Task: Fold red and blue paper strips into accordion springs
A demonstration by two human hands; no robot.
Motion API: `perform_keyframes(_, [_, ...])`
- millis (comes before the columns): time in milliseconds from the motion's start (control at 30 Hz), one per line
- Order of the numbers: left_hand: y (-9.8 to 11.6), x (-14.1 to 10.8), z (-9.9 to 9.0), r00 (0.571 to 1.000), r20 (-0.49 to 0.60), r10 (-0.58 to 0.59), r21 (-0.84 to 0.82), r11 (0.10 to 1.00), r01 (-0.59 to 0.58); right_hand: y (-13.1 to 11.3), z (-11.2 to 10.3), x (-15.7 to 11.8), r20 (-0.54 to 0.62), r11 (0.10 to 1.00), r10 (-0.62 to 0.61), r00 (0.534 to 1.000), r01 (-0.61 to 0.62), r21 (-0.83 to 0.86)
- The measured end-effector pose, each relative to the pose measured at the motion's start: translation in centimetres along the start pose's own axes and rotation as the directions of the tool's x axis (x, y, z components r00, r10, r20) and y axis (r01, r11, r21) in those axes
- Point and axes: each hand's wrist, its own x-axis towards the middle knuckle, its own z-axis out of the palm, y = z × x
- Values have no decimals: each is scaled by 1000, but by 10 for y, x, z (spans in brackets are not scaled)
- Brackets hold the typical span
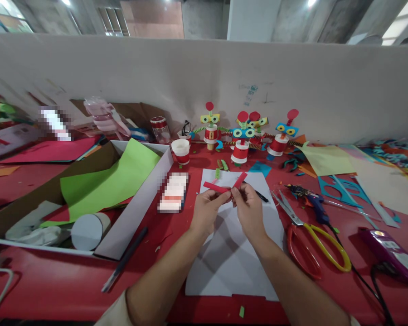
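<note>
Above a white sheet [231, 253], my left hand [209, 206] and my right hand [249, 206] meet with fingers pinched. Between them they hold red paper strips [240, 179]; one end points up-left, the other up-right, in a V. Whether it is one strip or two joined is hidden by the fingertips. A small folded green paper spring [218, 174] lies at the sheet's top edge, just beyond my left hand. Behind my right hand a black pen [261, 196] rests on the sheet. Folded green springs [224, 165] lie on the red table past the sheet.
Paper-cup figures [240, 152] and a white-and-red cup [181, 152] stand at the back. On the right are scissors [304, 224], a glue gun [318, 206] and a purple device [392, 253]. A phone [173, 192] and a box of green paper [134, 213] lie left.
</note>
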Motion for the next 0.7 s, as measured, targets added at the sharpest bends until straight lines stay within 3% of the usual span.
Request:
perform_keyframes(167, [0,3,-2,1000,11,-22,-103,994,23,0,2,1,59,990,34,998,-42,132])
perform_keyframes(267, [0,5,-5,999,0,-34,-143,989,34,1,3,1,92,989,58,994,-70,130])
perform_keyframes(533, [5,6,-4,991,-37,-127,-132,984,121,0,4,0,148,988,39,988,-60,141])
perform_keyframes(700, [4,7,-5,992,-53,-113,-105,989,106,4,4,1,169,982,53,984,-81,168])
